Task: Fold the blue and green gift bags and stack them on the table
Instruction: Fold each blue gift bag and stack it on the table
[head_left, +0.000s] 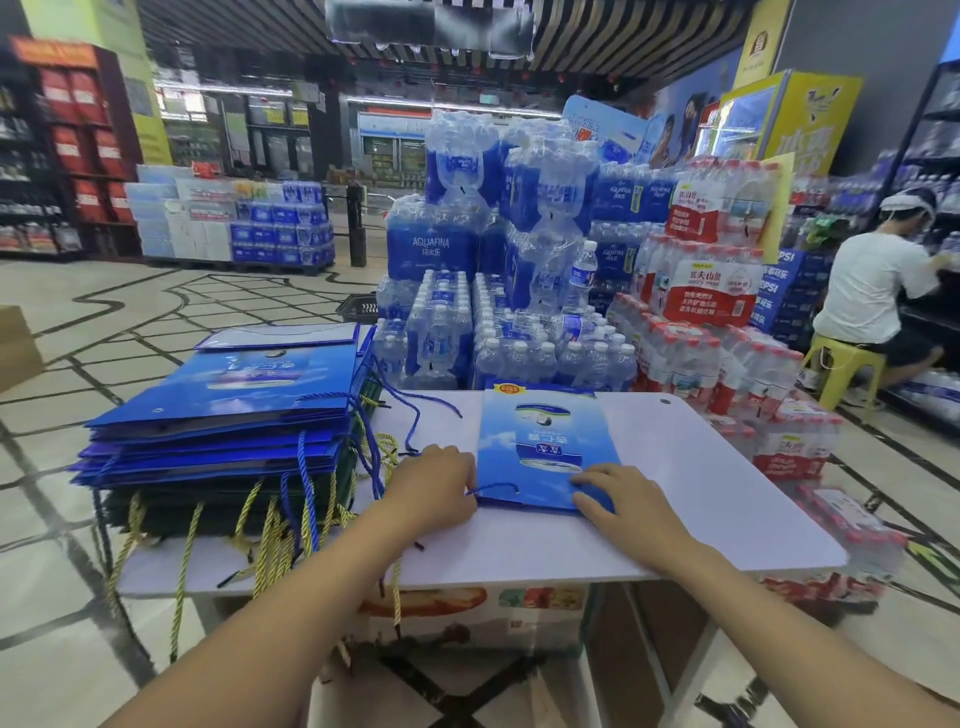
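Observation:
A blue gift bag (540, 441) lies flat on the white table (701, 493), its opening edge toward me. My left hand (434, 480) sits at the bag's near left corner with curled fingers at the blue cord handle. My right hand (623, 496) presses flat on the bag's near right corner. On the table's left stands a stack of folded bags (228, 415): blue ones on top, dark green ones (223, 512) beneath, with blue and yellow cord handles hanging over the edge.
Behind the table rise shrink-wrapped packs of water bottles (498, 291), with red-labelled packs (711, 322) to the right. A person in a white shirt (872, 291) sits on a yellow stool at far right. A printed carton (467, 618) stands under the table.

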